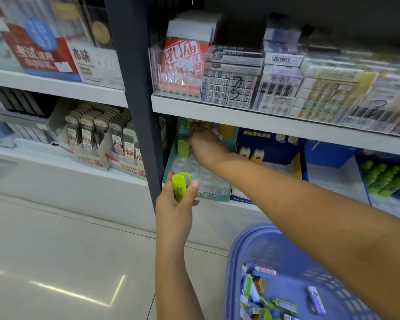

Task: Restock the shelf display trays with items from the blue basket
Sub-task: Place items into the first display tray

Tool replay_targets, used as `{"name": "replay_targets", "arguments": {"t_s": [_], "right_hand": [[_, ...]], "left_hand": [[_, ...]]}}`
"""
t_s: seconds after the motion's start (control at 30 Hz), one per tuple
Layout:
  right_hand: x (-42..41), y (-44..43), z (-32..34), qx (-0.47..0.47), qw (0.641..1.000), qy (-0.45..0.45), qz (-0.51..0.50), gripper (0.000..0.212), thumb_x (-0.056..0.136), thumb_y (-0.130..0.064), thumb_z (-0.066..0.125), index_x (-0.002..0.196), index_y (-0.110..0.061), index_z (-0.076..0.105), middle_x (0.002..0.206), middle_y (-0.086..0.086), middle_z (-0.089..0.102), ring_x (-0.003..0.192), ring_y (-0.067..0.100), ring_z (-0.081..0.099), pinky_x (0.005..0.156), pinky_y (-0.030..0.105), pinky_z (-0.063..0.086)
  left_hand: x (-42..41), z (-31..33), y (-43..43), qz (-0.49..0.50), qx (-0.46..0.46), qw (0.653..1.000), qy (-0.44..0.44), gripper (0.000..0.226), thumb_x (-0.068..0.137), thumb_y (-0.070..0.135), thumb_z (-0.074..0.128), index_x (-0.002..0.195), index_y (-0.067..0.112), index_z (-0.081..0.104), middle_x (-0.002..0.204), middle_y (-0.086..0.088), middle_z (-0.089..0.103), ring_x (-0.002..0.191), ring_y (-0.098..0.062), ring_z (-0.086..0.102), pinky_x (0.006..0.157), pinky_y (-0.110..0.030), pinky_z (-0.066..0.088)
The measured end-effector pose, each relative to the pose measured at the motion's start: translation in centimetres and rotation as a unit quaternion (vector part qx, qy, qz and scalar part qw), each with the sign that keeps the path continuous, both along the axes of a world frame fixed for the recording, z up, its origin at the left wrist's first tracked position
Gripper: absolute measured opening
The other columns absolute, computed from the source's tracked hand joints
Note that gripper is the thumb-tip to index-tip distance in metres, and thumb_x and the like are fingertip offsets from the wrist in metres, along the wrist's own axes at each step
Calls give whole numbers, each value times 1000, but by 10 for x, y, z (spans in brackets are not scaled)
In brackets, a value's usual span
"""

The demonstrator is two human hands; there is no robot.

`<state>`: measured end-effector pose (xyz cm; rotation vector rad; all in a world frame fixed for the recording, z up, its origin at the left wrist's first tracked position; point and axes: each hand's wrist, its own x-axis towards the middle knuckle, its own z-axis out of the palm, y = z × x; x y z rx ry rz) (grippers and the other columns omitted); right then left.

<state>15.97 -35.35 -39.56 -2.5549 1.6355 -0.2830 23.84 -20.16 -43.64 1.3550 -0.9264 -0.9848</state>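
Gripped a yellow-green item [180,186] with a purple edge in the left hand [174,205], fingers curled round it and thumb up along its right side. Held it upright just in front of the front left corner of the teal display tray [217,195], outside it. Reached the right hand [204,144] across and deep into that same tray, under the white shelf board [263,118], knuckles up near the tray's printed back card. Could not tell whether those fingers were spread, closed or pinching anything: too blurred, and partly hidden by the hand itself. Saw one green piece [183,147] standing at the tray's rear left, just beside or touching the right hand; could not say which. Saw the clear plastic insert [208,179] across the tray's front and middle. Had the tray on the lowest shelf, hard against the dark post [136,88] on its left and a navy tray [270,144] on its right, with green bottles [383,179] in a further tray far right. Had the blue basket [247,250] at lower right, below the right forearm, over the pale floor [56,250], with loose items [263,301] in green, purple and white lying jumbled on its bottom.
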Motion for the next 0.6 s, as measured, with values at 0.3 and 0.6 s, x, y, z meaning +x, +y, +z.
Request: {"name": "replay_targets", "arguments": {"t_s": [0.3, 0.6], "right_hand": [[-52, 87, 32, 406, 810, -384, 177, 38, 89, -1, 58, 118, -26, 61, 114, -2, 67, 104, 11, 64, 84, 19, 52], [-58, 48, 12, 107, 905, -411, -30, 27, 76, -9, 75, 101, -17, 67, 90, 0, 65, 73, 3, 59, 70, 5, 46]], "left_hand": [[5, 14, 11, -116, -41, 978, 165, 51, 83, 67, 47, 91, 23, 71, 65, 6, 57, 52, -6, 38, 45, -15, 33], [-10, 8, 3, 52, -5, 992, -117, 32, 95, 37, 50, 121, 22, 60, 114, 13, 62, 107, -3, 57, 88, -17, 44]]}}
